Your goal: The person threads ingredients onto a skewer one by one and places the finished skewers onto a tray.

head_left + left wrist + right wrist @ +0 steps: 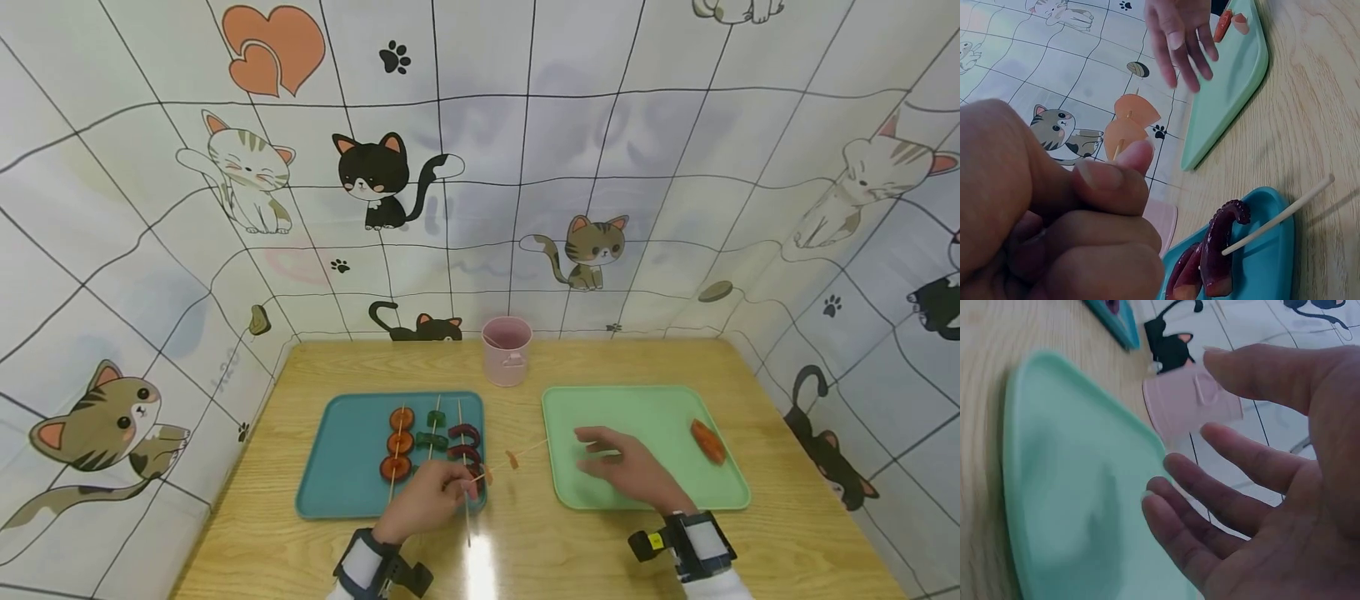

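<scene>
Between thumb and fingers, my left hand [431,498] pinches a thin wooden skewer [532,447] over the right edge of the blue tray [337,467]. Two thin orange pieces [1125,135] are threaded on it, and its far end points right toward the green tray [600,404]. My right hand [628,468] is held over the green tray, fingers spread and loosely bent, holding nothing. At that tray's right side lies an orange-red food piece [708,442]; the left wrist view shows a small pinkish piece [1239,24] beside it.
Loaded skewers lie on the blue tray: round orange-brown slices [396,443], green pieces [431,442] and dark red octopus tentacles [464,452], the last partly behind my left hand. A pink bucket [507,358] stands at the back, before the cat-print cloth [480,183].
</scene>
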Demonstrator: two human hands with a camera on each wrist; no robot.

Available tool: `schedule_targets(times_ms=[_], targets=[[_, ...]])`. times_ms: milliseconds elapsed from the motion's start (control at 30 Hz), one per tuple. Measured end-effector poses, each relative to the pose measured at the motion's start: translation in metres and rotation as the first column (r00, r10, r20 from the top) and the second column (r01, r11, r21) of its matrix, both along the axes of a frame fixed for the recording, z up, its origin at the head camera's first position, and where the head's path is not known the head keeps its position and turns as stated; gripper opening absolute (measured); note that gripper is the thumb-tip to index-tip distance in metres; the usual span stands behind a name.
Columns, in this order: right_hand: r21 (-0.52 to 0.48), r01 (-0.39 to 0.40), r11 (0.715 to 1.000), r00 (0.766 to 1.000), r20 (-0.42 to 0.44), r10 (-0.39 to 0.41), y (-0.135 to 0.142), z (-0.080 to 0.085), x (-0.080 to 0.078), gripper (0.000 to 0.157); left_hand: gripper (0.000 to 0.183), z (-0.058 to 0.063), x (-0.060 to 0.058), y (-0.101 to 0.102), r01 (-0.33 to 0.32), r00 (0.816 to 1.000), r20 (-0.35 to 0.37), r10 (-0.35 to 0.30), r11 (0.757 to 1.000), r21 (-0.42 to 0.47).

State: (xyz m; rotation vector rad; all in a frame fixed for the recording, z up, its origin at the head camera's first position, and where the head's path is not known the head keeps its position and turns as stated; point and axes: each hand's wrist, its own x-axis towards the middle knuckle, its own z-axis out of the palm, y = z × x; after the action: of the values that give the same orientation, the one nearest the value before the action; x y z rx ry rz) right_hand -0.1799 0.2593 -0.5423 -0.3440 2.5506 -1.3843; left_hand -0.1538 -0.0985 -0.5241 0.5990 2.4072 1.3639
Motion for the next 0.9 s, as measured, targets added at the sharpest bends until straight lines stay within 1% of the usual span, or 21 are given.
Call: schedule_targets(times_ms=[133,233,333,433,567,633,733,900], targets=[[0.133,0.058,0.989,0.998,0.002,-0.058,0.017,0.005,0.001,0.055,0.032,0.0,0.0,-0.002,-0.003,1.0,0.012,0.003,1.0,0.008],[0.214,0.092,0.972,0.996,-0.001,-0.094,0.027,0.009,0.003,0.053,0.033,0.001,0.0,-0.003,-0.007,1.0,0.019,0.007,1.0,0.006],[0.29,0.12,0.95,0.992,-0.002,-0.125,0.036,0.011,0.004,0.053,0.032,0.001,0.0,-0.003,-0.013,1.0,0.021,0.013,1.0,0.002],[0.37,0.132,0.92,0.99,-0.001,-0.141,0.044,0.01,0.004,0.052,0.032,0.001,-0.001,-0.004,-0.018,1.0,0.024,0.018,1.0,-0.006],[0.479,0.114,0.871,0.991,0.005,-0.132,0.053,0.007,0.003,0.049,0.031,0.001,-0.001,-0.004,-0.021,1.0,0.019,0.022,1.0,-0.02],[0.512,0.102,0.853,0.992,0.012,-0.126,0.055,0.005,0.004,0.048,0.031,0.001,-0.001,-0.004,-0.022,1.0,0.017,0.022,1.0,-0.016],[0.557,0.109,0.823,0.991,0.006,-0.136,0.055,0.002,0.005,0.047,0.031,0.0,0.0,-0.004,-0.02,1.0,0.014,0.02,1.0,-0.009],[0.616,0.14,0.776,0.983,0.007,-0.183,0.05,0.003,0.006,0.045,0.033,-0.002,-0.001,-0.004,-0.025,0.999,0.036,0.026,1.0,-0.012]])
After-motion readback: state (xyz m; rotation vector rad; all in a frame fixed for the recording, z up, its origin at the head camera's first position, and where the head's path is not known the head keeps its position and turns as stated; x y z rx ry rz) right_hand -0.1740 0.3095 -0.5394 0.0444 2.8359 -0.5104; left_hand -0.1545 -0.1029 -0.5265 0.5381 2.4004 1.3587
